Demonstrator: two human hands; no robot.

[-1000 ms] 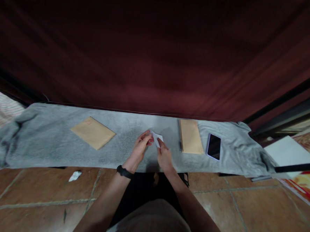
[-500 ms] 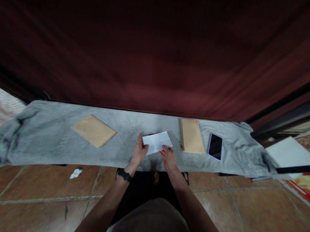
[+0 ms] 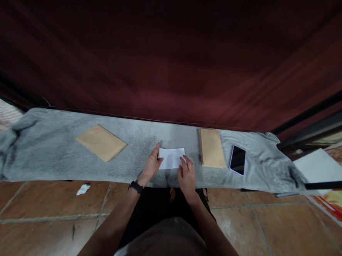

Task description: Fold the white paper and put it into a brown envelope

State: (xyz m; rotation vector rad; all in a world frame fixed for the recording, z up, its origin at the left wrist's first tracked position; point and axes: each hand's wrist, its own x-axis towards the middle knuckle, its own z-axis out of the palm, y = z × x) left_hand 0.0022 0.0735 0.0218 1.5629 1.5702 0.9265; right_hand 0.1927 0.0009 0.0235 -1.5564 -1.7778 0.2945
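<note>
A white sheet of paper (image 3: 170,157) lies flat on the grey cloth (image 3: 56,159) in front of me. My left hand (image 3: 151,166) rests with fingers stretched out against the paper's left edge; a black watch is on that wrist. My right hand (image 3: 187,175) lies flat with its fingers spread on the paper's lower right part. A brown envelope (image 3: 101,142) lies to the left on the cloth. A stack of brown envelopes (image 3: 212,147) lies just right of the paper.
A black phone (image 3: 238,159) in a pale case lies right of the stack. A dark red curtain hangs behind the cloth. A paper scrap (image 3: 83,189) is on the tiled floor. A white board (image 3: 319,167) sits at the far right.
The paper was folded small and pinched between both hands; it has been opened out and laid flat, and both hands now press on it with fingers extended.
</note>
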